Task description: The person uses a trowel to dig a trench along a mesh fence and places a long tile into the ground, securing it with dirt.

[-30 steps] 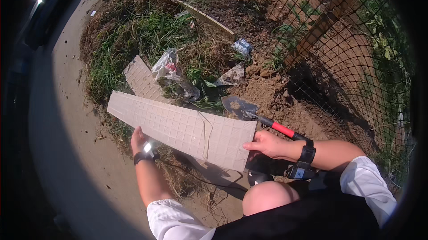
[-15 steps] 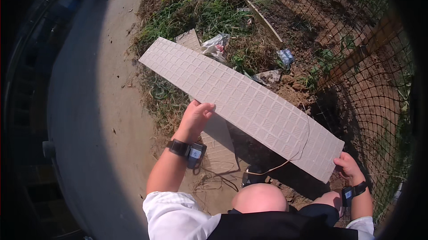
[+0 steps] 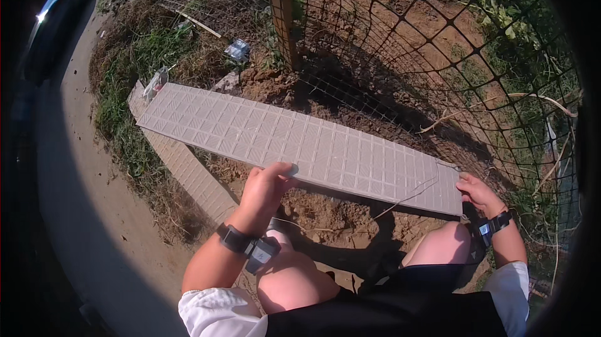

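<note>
Pale grey and ribbed with a grid of small squares, the long panel [image 3: 300, 143] stretches across the middle of my view, held off the ground above bare brown soil [image 3: 325, 212]. My left hand [image 3: 266, 187] grips its near edge about midway along, fingers curled under and the thumb pressed on top. My right hand [image 3: 479, 193] closes around the panel's right end, fingers wrapped over the corner; how far they reach underneath I cannot tell, as the panel hides them. Each wrist carries a dark band, the left [image 3: 247, 246] and the right [image 3: 491, 224]. Both bare knees show at the near edge, below the panel.

A second panel [image 3: 188, 168] of the same ribbed kind lies flat on the ground under the left part of the held one, running from far left toward the near side. Beyond the panel on the far side stands a black mesh fence [image 3: 438, 55] fixed to a wooden post [image 3: 282, 5], its shadow falling across the dirt. Left of the post, scraps of clear plastic litter [image 3: 238, 49] lie among dry grass [image 3: 150, 43]. A pale concrete path [image 3: 75, 199] curves along the left, and what may be a dark parked car [image 3: 53, 24] sits at the far left rim.
</note>
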`<state>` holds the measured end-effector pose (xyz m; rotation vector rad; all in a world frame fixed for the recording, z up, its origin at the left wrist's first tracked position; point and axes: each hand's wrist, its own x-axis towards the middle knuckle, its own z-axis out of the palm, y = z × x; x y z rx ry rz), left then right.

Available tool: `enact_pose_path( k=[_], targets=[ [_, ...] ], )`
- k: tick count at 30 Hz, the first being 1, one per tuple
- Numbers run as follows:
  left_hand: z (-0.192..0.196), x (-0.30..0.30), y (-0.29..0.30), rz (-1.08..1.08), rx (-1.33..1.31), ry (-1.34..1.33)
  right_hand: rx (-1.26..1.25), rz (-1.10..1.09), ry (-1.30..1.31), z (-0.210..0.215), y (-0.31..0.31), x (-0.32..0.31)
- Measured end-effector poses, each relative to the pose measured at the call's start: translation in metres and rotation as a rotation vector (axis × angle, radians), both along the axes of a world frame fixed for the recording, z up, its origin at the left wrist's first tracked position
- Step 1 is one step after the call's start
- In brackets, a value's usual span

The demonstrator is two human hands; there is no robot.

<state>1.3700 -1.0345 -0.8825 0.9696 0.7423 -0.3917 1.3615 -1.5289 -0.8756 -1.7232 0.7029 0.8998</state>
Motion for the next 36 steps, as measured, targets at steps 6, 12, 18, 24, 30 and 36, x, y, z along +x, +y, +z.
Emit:
enact_pose_path(
  k=[6, 12, 18, 24, 30, 36],
  targets=[
    [-0.006, -0.005, -0.092, -0.101, -0.073, 0.072, -0.243, 0.524, -0.157, 0.016, -0.023, -0.013],
    [-0.018, 0.014, -0.160, -0.199, -0.114, 0.085, -0.354, 1.150, -0.606, 0.013, 0.023, -0.021],
    [-0.017, 0.023, -0.198, -0.252, -0.144, 0.103, -0.704, 1.091, -0.610, -0.039, 0.035, -0.010],
    [-0.009, 0.041, -0.210, -0.309, -0.125, 0.059, -0.703, 0.904, -1.069, -0.032, 0.019, -0.016],
    [-0.002, 0.040, -0.209, -0.476, -0.193, -0.187, -0.694, 0.764, -1.110, -0.006, 0.004, -0.014],
    [-0.017, 0.061, -0.219, -0.733, 1.426, -1.523, -0.661, 0.673, -0.827, 0.012, -0.015, -0.036]
  ],
)
